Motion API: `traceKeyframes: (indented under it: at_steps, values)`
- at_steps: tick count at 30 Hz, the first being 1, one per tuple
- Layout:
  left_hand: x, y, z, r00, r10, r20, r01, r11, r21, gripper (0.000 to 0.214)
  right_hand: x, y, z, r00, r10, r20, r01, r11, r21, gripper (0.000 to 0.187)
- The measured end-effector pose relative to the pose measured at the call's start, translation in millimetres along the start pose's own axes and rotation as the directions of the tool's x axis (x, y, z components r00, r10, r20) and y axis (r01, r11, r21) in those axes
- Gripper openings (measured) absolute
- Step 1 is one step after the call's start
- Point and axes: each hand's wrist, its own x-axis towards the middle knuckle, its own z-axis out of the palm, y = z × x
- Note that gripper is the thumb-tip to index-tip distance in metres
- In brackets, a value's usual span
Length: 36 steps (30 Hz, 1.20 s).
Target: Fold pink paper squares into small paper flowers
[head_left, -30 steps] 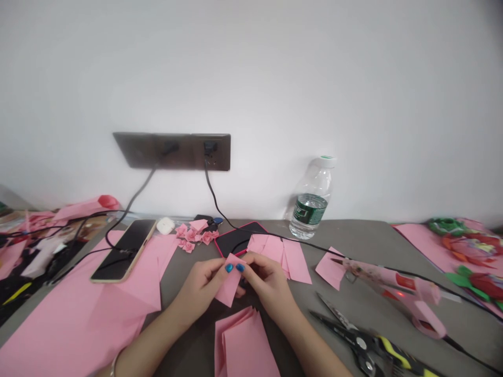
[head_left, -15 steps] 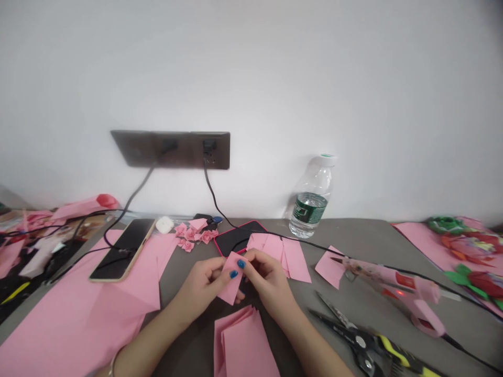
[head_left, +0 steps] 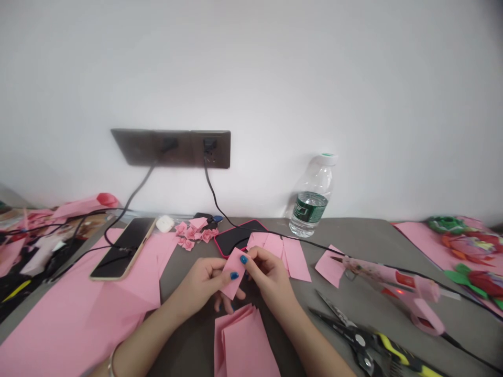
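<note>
A small pink paper piece (head_left: 232,281) is held up between both hands over the table. My left hand (head_left: 206,283) pinches its left side, thumb on the front face and other fingers behind it. With thumb and curled fingers, my right hand (head_left: 269,275) grips the upper right edge of the same paper. Just below the hands lies a stack of folded pink paper (head_left: 249,343). Beyond them are several cut pink paper pieces (head_left: 296,259) and a dark tablet with a red rim (head_left: 230,241). Several small folded pink paper flowers (head_left: 188,235) sit farther left.
A pink glue gun (head_left: 396,280) with a lit red light lies at right, near scissors (head_left: 353,335). A water bottle (head_left: 310,201) stands by the wall. Large pink sheets (head_left: 86,319) and a phone (head_left: 126,248) lie left. Black cables (head_left: 214,193) cross the table.
The paper has tilted and shifted slightly right and up in my fingers. The lower fingers of my left hand have spread out beneath it. Both hands stay in nearly the same place.
</note>
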Motion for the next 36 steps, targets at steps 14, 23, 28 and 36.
traceKeyframes:
  at_steps: [14, 23, 28, 36]
  values:
    - [1.0, 2.7, 0.4, 0.999, -0.029, 0.018, 0.029, 0.999, 0.018, 0.025, -0.4, -1.3, -0.5, 1.0, 0.022, -0.019, -0.022, 1.0, -0.005, 0.04]
    - [-0.5, 5.1, 1.4, 0.999, -0.023, 0.028, 0.022, 0.999, 0.027, 0.012, 1.6, -0.8, -2.6, 0.998, 0.014, -0.06, -0.015, 1.0, -0.018, 0.039]
    - [3.7, 4.1, 0.1, 0.995, 0.043, -0.094, -0.041, 0.999, 0.017, 0.015, 2.2, -2.0, -5.4, 0.992, -0.013, -0.127, 0.01, 1.0, -0.024, 0.037]
    - [7.0, 0.6, -7.3, 0.907, 0.171, -0.385, -0.191, 0.982, -0.013, 0.02, 0.9, -0.8, -4.5, 0.992, -0.069, -0.108, 0.062, 0.996, -0.062, 0.033]
